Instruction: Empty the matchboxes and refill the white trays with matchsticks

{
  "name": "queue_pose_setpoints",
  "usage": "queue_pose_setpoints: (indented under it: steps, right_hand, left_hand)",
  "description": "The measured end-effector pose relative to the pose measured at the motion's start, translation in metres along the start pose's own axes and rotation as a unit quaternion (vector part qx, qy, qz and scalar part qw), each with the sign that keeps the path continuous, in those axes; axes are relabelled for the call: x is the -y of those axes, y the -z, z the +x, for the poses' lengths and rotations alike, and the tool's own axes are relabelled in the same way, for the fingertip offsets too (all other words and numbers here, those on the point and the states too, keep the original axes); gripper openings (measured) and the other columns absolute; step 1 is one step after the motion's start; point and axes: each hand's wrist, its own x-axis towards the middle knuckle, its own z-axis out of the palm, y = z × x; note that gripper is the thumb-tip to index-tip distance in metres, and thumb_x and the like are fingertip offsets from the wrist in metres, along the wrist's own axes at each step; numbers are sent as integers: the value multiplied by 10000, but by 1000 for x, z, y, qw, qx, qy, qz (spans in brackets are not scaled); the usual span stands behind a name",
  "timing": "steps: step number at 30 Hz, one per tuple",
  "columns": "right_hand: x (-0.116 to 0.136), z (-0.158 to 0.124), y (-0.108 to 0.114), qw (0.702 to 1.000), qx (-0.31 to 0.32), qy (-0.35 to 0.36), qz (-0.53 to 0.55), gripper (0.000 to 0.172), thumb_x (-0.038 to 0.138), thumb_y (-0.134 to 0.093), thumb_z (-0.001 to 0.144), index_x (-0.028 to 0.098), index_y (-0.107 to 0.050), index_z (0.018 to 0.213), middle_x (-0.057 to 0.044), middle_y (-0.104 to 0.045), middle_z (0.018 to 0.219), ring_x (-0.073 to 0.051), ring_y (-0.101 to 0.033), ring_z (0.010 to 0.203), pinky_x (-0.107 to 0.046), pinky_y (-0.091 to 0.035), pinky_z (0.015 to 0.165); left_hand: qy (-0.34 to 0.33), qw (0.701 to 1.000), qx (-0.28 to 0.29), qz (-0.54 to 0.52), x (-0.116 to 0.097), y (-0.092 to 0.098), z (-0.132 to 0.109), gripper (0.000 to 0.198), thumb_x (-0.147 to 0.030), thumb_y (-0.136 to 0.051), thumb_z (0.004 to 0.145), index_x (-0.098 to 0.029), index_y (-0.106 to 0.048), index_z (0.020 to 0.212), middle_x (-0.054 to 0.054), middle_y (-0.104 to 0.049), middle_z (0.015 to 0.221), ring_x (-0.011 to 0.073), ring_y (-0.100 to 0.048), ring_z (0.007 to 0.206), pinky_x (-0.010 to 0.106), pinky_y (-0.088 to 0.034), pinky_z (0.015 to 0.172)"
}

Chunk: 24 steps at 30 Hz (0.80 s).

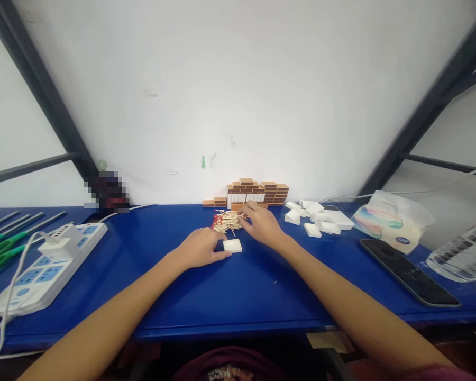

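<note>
A small white matchbox tray (232, 245) lies on the blue table in front of me. My left hand (202, 247) grips its left end, thumb at the near side and fingers at the far side. Just beyond is a loose pile of red-tipped matchsticks (224, 220). My right hand (261, 221) reaches over the pile's right side, with thumb and fingertips closed on matchsticks there; how many is too small to tell. Behind the pile, brown-sided matchboxes (275, 193) are stacked against the wall, with a row of white pieces among them.
Several white matchbox trays (312, 229) lie heaped to the right, near a tissue pack (396, 222) and a black phone (408, 270). On the left are a white power strip (59, 270) with cables and green-handled tools (3, 246). Dark metal posts (51, 84) flank the table.
</note>
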Motion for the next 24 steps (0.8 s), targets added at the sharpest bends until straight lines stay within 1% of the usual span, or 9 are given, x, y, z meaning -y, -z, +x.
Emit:
queue_pose_setpoints:
  steps: [2, 5, 8, 10, 12, 14, 20, 24]
  right_hand:
    - [5, 9, 4, 1000, 16, 14, -2, 194, 274, -525, 1045, 180, -683, 1108, -85, -632, 1080, -196, -635, 928, -281, -414, 744]
    - [11, 23, 7, 997, 55, 46, -13, 203, 323, -600, 1016, 186, -687, 1137, -87, -624, 1103, -203, -641, 912, -285, -414, 735]
    - [15, 34, 7, 993, 95, 63, -36, 267, 372, -686, 962, 176, -694, 1142, -103, -616, 1125, -218, -641, 889, -293, -408, 703]
    - [17, 38, 4, 990, 111, 70, -49, 241, 367, -693, 958, 177, -711, 1107, -106, -613, 1119, -220, -637, 883, -295, -403, 692]
    - [19, 40, 1, 988, 119, 74, -62, 189, 339, -663, 980, 174, -725, 1049, -110, -612, 1102, -219, -631, 878, -298, -400, 691]
    - [22, 39, 0, 986, 126, 76, -78, 179, 305, -621, 1004, 162, -728, 1003, -120, -615, 1090, -221, -627, 884, -305, -402, 694]
    - [31, 36, 1, 980, 141, 84, -113, 246, 232, -520, 1036, 148, -743, 975, -139, -635, 1078, -236, -613, 952, -307, -414, 727]
    - [28, 36, 0, 984, 127, 78, -93, 287, 254, -495, 1050, 161, -752, 960, -127, -628, 1055, -223, -609, 919, -304, -402, 726]
  left_hand:
    - [5, 1000, 2, -2, 0, -1, 0, 326, -503, -673, 906, -209, -733, 1032, 33, -699, 764, 194, -642, 674, 273, -381, 598]
    - [5, 1000, 5, -3, 0, -2, 0, 328, -502, -670, 906, -215, -740, 1049, 42, -713, 792, 200, -650, 684, 276, -390, 605]
    - [4, 1000, 5, 2, -1, -2, 0, 330, -509, -668, 907, -211, -742, 1028, 49, -716, 810, 203, -658, 694, 283, -393, 603]
    - [4, 1000, 6, 8, -1, -2, 0, 336, -513, -665, 909, -214, -743, 1042, 51, -718, 822, 206, -659, 703, 286, -395, 609]
    - [4, 1000, 7, 14, -1, -2, -1, 337, -510, -667, 910, -218, -742, 1059, 50, -719, 828, 207, -657, 706, 287, -390, 610]
    - [1, 1000, 7, 15, -1, -2, -1, 327, -506, -672, 907, -216, -741, 1041, 48, -720, 828, 205, -654, 700, 288, -377, 600]
    - [1, 1000, 9, 12, -1, -2, -1, 326, -512, -672, 910, -209, -736, 1012, 49, -722, 830, 203, -650, 693, 287, -366, 597]
    - [5, 1000, 10, 17, 0, -2, 0, 340, -525, -669, 911, -205, -733, 1007, 53, -721, 824, 204, -646, 687, 286, -364, 596]
